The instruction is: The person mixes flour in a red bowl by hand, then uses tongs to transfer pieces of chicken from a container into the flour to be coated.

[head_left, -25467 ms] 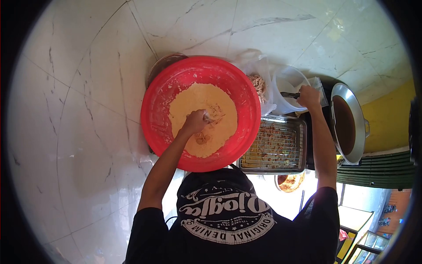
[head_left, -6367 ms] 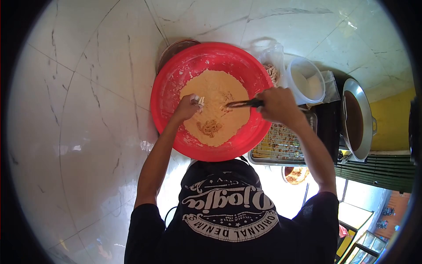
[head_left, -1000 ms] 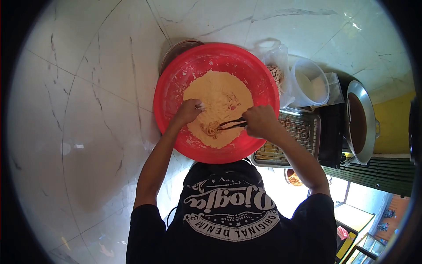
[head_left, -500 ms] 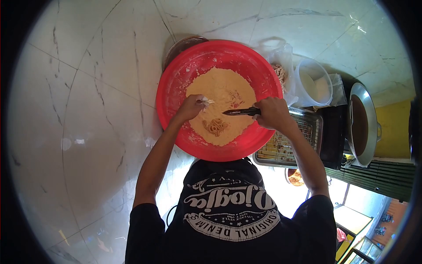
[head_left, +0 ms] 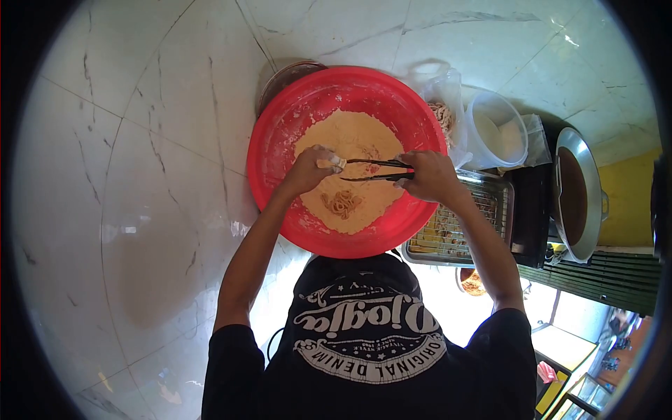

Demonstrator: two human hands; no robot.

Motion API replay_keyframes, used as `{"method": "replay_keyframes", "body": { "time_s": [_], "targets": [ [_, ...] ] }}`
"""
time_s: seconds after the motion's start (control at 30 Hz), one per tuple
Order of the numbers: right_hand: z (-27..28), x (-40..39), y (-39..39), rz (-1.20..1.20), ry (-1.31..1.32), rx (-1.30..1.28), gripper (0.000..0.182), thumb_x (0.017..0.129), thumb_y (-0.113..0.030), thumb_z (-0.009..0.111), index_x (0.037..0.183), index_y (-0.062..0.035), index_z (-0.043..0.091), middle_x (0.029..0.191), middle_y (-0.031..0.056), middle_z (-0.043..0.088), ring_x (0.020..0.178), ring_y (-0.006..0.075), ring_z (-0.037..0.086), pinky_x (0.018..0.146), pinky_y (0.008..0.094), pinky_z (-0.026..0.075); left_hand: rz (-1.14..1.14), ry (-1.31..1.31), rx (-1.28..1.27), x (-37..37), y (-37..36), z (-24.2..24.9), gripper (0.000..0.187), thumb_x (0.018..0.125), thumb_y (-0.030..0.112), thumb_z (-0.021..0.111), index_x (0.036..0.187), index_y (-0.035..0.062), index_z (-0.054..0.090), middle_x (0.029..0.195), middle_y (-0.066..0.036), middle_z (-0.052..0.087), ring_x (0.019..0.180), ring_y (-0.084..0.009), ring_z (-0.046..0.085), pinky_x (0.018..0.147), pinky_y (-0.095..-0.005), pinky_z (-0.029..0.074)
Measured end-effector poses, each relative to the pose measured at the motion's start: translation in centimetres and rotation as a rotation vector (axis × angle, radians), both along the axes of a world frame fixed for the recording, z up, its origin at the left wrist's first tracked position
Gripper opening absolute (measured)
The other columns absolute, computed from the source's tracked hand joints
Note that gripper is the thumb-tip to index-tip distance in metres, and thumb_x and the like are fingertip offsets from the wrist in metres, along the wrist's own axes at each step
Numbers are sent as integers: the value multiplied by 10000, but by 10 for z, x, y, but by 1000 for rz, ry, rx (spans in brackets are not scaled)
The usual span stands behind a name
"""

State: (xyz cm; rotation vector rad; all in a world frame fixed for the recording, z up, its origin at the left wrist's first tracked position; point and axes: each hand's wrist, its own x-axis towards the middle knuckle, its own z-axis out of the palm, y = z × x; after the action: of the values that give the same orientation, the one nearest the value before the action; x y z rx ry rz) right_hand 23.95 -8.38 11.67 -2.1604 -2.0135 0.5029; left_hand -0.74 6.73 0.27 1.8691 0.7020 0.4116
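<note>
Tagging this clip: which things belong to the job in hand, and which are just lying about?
Belong:
- left hand, with a pale piece
- right hand, holding open tongs
- red basin
- powder
- strips
- bagged strips, probably

Lying about, probably:
- pink item
- small pot
- tub, tray, wok: untouched, purpose unclear

Basin (head_left: 269, 157) red, powder (head_left: 376, 201) pale yellow-orange, tongs (head_left: 379, 162) blk; shirt (head_left: 238, 378) blk w/ wht lettering (head_left: 371, 323); tiles (head_left: 178, 280) wht (veins (head_left: 159, 157) dk grey); wok (head_left: 590, 152) silvery w/ brn contents (head_left: 572, 199)
</note>
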Motion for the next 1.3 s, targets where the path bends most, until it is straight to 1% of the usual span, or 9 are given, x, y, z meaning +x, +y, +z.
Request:
{"method": "replay_keyframes", "body": {
  "time_s": [0.07, 0.2, 0.4, 0.67, 0.9, 1.0, 1.07, 1.17, 1.3],
  "targets": [
    [-3, 0, 0, 7, 4, 9, 365, 702, -300, 763, 1023, -142, 693, 788, 118, 678, 806, 315, 661, 680, 447, 500, 16, 0, 2, 1, 0, -1, 225, 790, 30, 721, 1005, -7, 664, 1256, -135, 542, 1132, -222, 534, 920, -303, 460],
    [3, 5, 0, 33, -58, -18, 303, 699, -290, 759, 966, -153, 715, 757, 120, 666, 787, 312, 660, 667, 449, 499, 20, -60, -130, 3, -1, 2, 255, 801, 53, 717, 1046, 13, 660, 1200, -131, 577, 1127, -229, 539, 955, -317, 438],
    [25, 27, -10, 12, -135, 0, 253, 692, -255, 749, 928, -167, 725, 748, 124, 662, 769, 327, 653, 661, 450, 497, 47, 192, 286, 22, 2, -11, 314, 808, 107, 686, 1117, 66, 645, 1060, -147, 615, 1061, -304, 557, 923, -396, 438],
    [95, 80, -26, -128, -245, -18, 269, 686, -226, 746, 940, -142, 726, 795, 139, 673, 784, 341, 648, 705, 447, 502, -186, 569, 757, 85, -16, -33, 140, 805, 106, 624, 937, 110, 673, 970, -117, 630, 1040, -262, 551, 976, -534, 300],
    [116, 157, -35, -444, -586, 80, 299, 693, -228, 728, 973, -122, 720, 904, 128, 691, 860, 319, 667, 771, 416, 523, -141, 704, 724, 94, -22, -61, 120, 780, 76, 600, 861, 113, 680, 913, -105, 664, 1024, -248, 569, 1056, -572, 213],
    [85, 188, -32, -475, -679, -9, 294, 695, -208, 697, 974, -115, 711, 947, 117, 694, 886, 306, 674, 794, 415, 531, -136, 693, 776, 87, -22, -54, 93, 795, 91, 594, 852, 75, 667, 851, -96, 652, 936, -255, 591, 951, -538, 276],
    [64, 201, -27, -473, -728, -56, 286, 699, -194, 679, 970, -109, 706, 966, 115, 695, 902, 304, 676, 802, 416, 535, 78, 596, 368, 81, -22, -28, 146, 807, 133, 583, 912, 65, 659, 943, -120, 649, 1005, -257, 574, 943, -537, 287],
    [42, 210, -20, -508, -702, -246, 252, 720, -163, 654, 954, -83, 701, 1006, 130, 691, 963, 301, 671, 817, 403, 540, 99, 627, 600, 65, -14, -23, 158, 824, 169, 587, 922, 64, 653, 947, -120, 642, 987, -270, 586, 867, -510, 328],
    [23, 215, -15, -494, -720, -271, 260, 716, -154, 658, 964, -92, 704, 1017, 126, 691, 963, 299, 672, 819, 401, 538, 263, 585, 433, 44, -5, -11, 162, 835, 176, 591, 940, 72, 655, 954, -118, 638, 964, -285, 601, 834, -500, 361]
  ]
}}
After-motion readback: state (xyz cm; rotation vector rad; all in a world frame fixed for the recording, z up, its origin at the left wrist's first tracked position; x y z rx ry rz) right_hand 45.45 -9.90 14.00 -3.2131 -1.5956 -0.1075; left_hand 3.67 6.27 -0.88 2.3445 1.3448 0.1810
